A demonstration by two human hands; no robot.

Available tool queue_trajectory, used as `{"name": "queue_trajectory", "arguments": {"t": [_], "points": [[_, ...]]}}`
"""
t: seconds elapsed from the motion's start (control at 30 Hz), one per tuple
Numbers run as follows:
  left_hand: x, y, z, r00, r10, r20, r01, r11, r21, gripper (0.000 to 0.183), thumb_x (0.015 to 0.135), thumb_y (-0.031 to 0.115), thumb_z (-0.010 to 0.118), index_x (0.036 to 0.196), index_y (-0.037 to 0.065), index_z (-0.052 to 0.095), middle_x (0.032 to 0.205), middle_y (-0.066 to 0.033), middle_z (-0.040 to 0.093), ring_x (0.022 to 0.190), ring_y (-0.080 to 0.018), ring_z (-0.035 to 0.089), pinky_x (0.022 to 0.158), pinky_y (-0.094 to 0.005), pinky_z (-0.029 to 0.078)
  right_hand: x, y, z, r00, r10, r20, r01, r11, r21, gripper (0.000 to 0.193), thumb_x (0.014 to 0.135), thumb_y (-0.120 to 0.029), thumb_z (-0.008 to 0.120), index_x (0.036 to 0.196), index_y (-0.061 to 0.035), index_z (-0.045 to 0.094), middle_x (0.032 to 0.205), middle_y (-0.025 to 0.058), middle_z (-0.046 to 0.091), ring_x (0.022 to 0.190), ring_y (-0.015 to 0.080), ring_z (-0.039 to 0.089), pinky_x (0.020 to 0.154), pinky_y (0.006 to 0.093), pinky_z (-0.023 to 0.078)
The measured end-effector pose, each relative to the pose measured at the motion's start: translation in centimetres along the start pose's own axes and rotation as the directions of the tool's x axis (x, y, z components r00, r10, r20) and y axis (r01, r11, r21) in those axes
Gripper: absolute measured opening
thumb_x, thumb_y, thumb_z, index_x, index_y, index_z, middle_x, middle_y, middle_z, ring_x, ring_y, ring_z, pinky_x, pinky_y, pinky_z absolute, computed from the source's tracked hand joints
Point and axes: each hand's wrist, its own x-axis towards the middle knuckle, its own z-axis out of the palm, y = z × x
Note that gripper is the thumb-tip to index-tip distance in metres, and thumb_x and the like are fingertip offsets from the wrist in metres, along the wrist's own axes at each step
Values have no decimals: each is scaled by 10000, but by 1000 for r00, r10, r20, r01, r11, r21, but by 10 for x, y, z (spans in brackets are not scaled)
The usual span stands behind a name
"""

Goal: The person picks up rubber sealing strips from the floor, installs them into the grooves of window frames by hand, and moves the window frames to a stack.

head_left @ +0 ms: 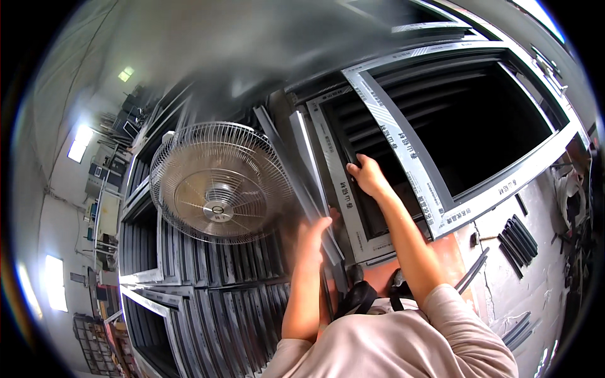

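My left hand [310,240] is closed around the edge of a long grey metal profile [293,165], its thumb on the near side and its other fingers partly hidden behind. To the right, my right hand [368,176] is curled at the dark inner edge of a window frame [345,195] faced with printed white film; some of its fingers are hidden. A larger film-covered frame [403,145] leans across this one on the right. Between the left profile and the smaller frame stands a bright, narrow strip [307,148].
A round wire-caged fan [217,201] stands close on my left. Behind and below it are stacked dark frames [233,315]. Black profile pieces [518,242] lie on the grey floor at right, with more offcuts [520,331] nearer me. A blurred grey shape covers the top.
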Motion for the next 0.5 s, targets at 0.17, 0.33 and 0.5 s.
{"name": "queue_trajectory", "arguments": {"t": [0.17, 0.33, 0.5], "points": [[20, 2, -8, 995, -32, 92, 28, 999, 37, 338, 752, 133, 711, 1057, -8, 671, 984, -75, 678, 902, -180, 628, 848, -310, 473, 7, 3, -11, 995, 67, 79, -73, 995, 72, 579, 915, -205, 661, 1344, 122, 448, 1167, 247, 647, 1073, 273, 635, 926, 339, 482], [39, -2, -7, 986, -68, 155, 59, 997, 59, 349, 758, 137, 713, 1070, -10, 656, 962, -69, 667, 867, -177, 623, 828, -307, 480, 8, -6, -23, 980, 76, 185, -67, 996, -53, 570, 913, -256, 667, 1322, 98, 487, 1184, 255, 634, 1102, 292, 624, 947, 338, 472], [49, -3, -6, 957, -171, 232, 156, 984, 85, 395, 764, 120, 704, 1130, -4, 621, 988, -69, 644, 888, -181, 605, 816, -317, 489, 9, -5, -19, 983, 73, 169, -47, 987, -150, 536, 922, -286, 647, 1281, 91, 521, 1194, 277, 616, 1102, 331, 616, 944, 357, 471]]}}
